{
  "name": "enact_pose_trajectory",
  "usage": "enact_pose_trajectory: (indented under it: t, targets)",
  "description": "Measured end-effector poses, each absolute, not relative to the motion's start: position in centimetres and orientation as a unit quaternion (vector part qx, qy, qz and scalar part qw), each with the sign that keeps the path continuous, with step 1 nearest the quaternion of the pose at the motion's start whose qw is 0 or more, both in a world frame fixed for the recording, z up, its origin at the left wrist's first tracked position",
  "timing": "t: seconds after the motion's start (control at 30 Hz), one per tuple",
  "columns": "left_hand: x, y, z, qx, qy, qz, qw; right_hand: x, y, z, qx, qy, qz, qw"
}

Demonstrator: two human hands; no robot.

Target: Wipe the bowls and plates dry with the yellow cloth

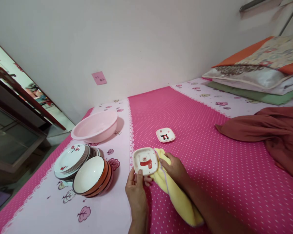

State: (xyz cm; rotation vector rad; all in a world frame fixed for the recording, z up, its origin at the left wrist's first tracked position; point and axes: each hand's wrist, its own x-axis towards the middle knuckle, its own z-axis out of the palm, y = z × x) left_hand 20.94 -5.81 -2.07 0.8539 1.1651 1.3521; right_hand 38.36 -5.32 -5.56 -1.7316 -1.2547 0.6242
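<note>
My left hand point(136, 188) grips the near edge of a small square white dish point(146, 160) with a red-scarfed bear printed on it. My right hand point(175, 169) is closed on a yellow cloth point(177, 195) that lies along my forearm and touches the dish's right side. A second small square dish point(165, 135) with a black and red figure lies flat on the pink dotted bedsheet point(210, 156), a little beyond my hands.
To the left stand stacked orange bowls point(92, 176), a pile of flowered plates point(72, 160) and a pink plastic basin point(95, 126). A brown cloth point(271, 130) and folded bedding point(256, 76) lie at the right. The bed's left edge drops to the floor.
</note>
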Motion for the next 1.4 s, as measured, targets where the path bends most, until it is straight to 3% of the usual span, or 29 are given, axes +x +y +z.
enact_pose_trajectory:
  t: [0.87, 1.2, 1.4]
  targets:
    - [20.6, -5.5, -2.7, 0.392, 0.501, 0.572, 0.518, 38.2, -5.3, -5.4, -0.688, -0.51, 0.252, 0.45]
    - [20.4, -4.5, -3.7, 0.29, 0.505, 0.593, 0.555, 37.7, -5.0, -5.3, -0.68, -0.492, 0.269, 0.472]
    - [19.1, -3.6, -3.4, 0.279, 0.53, 0.609, 0.52, 37.7, -4.6, -6.0, -0.677, -0.486, 0.262, 0.486]
